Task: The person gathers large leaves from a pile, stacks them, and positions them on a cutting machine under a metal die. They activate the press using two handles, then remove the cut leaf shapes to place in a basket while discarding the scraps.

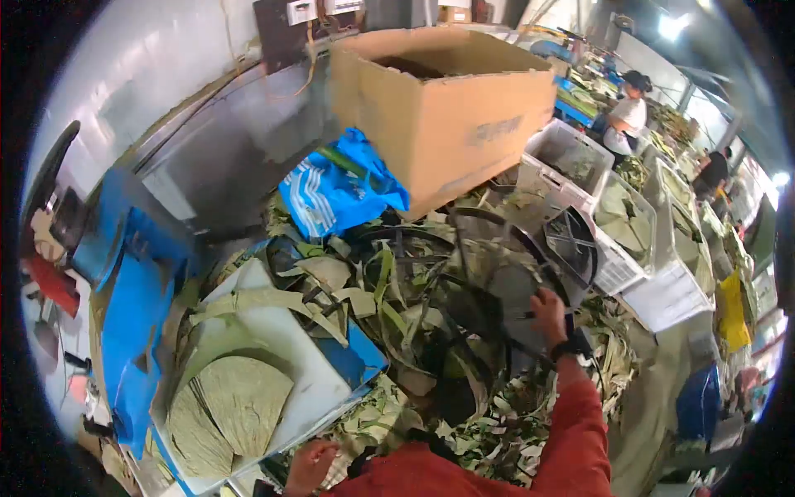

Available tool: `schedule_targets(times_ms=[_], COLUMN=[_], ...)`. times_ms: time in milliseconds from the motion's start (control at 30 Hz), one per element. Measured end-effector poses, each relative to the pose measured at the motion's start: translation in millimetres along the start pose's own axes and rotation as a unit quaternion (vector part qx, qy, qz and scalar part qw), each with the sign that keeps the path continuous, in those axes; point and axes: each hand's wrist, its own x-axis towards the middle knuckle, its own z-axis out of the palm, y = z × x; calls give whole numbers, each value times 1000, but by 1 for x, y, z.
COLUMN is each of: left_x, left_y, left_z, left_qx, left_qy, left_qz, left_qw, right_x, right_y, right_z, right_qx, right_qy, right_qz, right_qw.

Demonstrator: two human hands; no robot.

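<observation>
My right hand (548, 316) reaches forward, its fingers closed on a bar of a black round frame (476, 286). The frame has a wide rim and spokes and stands tilted over loose leaf scraps (397, 286). My left hand (313, 465) is low, close to my body, with its fingers loosely curled in; nothing shows in them. It is near the front edge of a white board (319, 385). On the board lies a fanned stack of large dry, pale green leaves (244, 398), with longer leaf strips (248, 302) behind it.
A big cardboard box (476, 124) stands ahead, with a blue plastic bag (331, 186) against it. White crates (625, 219) of leaves line the right. Another black spoked frame (573, 247) leans by them. Blue sheeting (137, 331) rises at left. A person (629, 114) stands farther back.
</observation>
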Motion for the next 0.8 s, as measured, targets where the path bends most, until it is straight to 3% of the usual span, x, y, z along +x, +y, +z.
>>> schedule_targets(times_ms=[33, 100, 133, 167, 200, 233, 267, 300, 333, 367, 467, 533, 567, 633, 667, 700, 800], left_x=[7, -1, 6, -2, -1, -6, -6, -13, -14, -9, 24, 47, 60, 75, 75, 74, 62], left_y=[-11, -8, -30, 12, -3, 28, 23, 44, 44, 35, -21, -39, -54, -68, -64, -60, -45], left_z=[2, 2, 5, -11, -16, -30, -44, -62, -79, -97, -165, -201, -217, -237, -244, -249, -238], left_qx=[-40, -53, -48, 117, 189, 63, 94, 9, 52, 97, 202, 287, 291, 291, 289, 287, 335], left_qy=[22, 91, 105, 119, 160, 146, 162, 163, 224, 276, 348, 314, 278, 210, 178, 143, 69], left_qz=[-10, 69, 70, 96, 199, 93, 107, 59, 97, 137, 205, 150, 143, 140, 146, 151, 149], left_qw=[999, 992, 991, 981, 948, 983, 976, 985, 968, 946, 892, 892, 904, 923, 929, 935, 928], right_x=[22, 74, 70, 74, 98, 96, 94, 92, 90, 79, 108, 40, -12, -130, -187, -244, -353], right_y=[31, 134, 105, 105, 159, 161, 153, 143, 132, 109, 165, 102, 64, -16, -39, -141, -177], right_z=[-2, 12, -4, 3, 11, 22, 19, 16, 14, 21, 69, 101, 120, 153, 171, 148, 191], right_qx=[-34, 5, 40, -180, -146, -39, -66, -93, -120, -328, -256, 0, 159, 435, 538, 186, 316], right_qy=[4, 34, -54, 14, -34, -64, -64, -63, -63, 39, 69, -36, -119, -291, -371, -422, -503], right_qz=[-16, -50, 40, -21, -65, -4, 5, 14, 23, -46, -198, -132, -72, 50, 100, 8, 120], right_qw=[999, 998, 997, 983, 987, 997, 996, 994, 991, 943, 944, 991, 977, 851, 750, 887, 796])
